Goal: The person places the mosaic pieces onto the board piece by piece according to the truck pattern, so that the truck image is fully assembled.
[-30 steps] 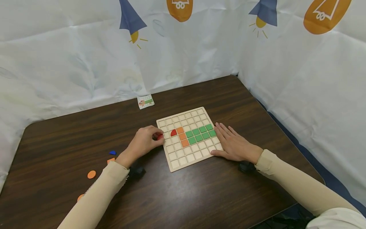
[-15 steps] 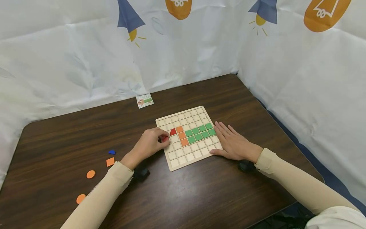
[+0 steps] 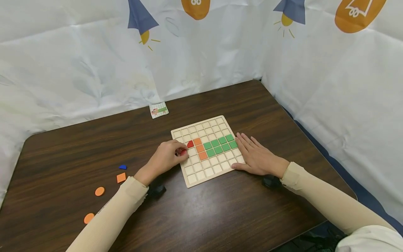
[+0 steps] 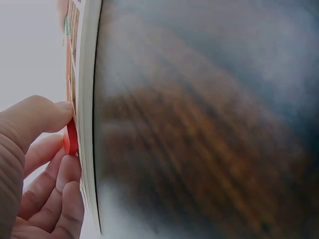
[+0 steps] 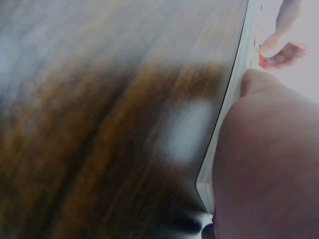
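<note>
A wooden grid board [image 3: 193, 179] lies at an angle on the table. Several green squares [image 3: 222, 140] form two rows on its right part, beside a column of orange squares [image 3: 200, 148]. One red rounded piece [image 3: 190, 144] sits in a cell left of the top orange square. Over the board's left edge, my left hand [image 3: 164, 157] pinches another red piece [image 4: 72, 137] between thumb and fingers, low against the board; its full outline is hidden. My right hand [image 3: 259, 156] rests flat with straight fingers on the board's right edge.
Left of the board lie a blue piece [image 3: 122, 167], an orange square [image 3: 121, 177] and two orange discs [image 3: 99, 191], one partly behind the left sleeve. A small printed card [image 3: 158, 110] with a coloured grid lies at the table's back edge, by the white curtain [image 3: 94, 63].
My left hand has moved right with the red piece, from beside the board's left edge to over its left cells. The right hand stays in place.
</note>
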{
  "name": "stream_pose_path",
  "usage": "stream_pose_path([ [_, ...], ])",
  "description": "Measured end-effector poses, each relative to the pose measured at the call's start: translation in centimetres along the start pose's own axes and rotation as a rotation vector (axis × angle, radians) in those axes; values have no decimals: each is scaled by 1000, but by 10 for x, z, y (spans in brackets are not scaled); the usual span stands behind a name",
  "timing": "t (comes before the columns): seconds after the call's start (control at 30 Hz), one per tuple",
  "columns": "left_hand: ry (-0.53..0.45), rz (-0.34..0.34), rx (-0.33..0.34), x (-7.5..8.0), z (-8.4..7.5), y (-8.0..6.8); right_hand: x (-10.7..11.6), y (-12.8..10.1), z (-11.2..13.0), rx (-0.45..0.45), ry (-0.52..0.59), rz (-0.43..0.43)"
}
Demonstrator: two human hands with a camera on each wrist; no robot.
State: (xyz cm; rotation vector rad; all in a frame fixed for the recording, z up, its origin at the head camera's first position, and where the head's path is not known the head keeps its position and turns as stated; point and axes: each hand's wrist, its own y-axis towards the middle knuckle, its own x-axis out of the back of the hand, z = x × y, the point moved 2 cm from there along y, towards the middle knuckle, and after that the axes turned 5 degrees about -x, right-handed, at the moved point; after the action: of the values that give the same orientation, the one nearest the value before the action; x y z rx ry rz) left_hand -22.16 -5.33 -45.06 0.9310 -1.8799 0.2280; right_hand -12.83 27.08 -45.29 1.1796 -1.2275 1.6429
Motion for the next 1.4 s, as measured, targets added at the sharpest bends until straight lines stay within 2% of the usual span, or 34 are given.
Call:
stream_pose_path([
  [0.43,8,24,49,4,-1,-1,6,1,4,4,-5,-3],
  [0.73,11,33,59,8,-2,-4,7,2,6,6,-6,-4],
  [1.17,6,1,3,14,-3,-11,4,0,5,3,-2,-7],
  [1.4,0,-7,20,24,0,-17,0,-1,1,-7,-6,-1],
])
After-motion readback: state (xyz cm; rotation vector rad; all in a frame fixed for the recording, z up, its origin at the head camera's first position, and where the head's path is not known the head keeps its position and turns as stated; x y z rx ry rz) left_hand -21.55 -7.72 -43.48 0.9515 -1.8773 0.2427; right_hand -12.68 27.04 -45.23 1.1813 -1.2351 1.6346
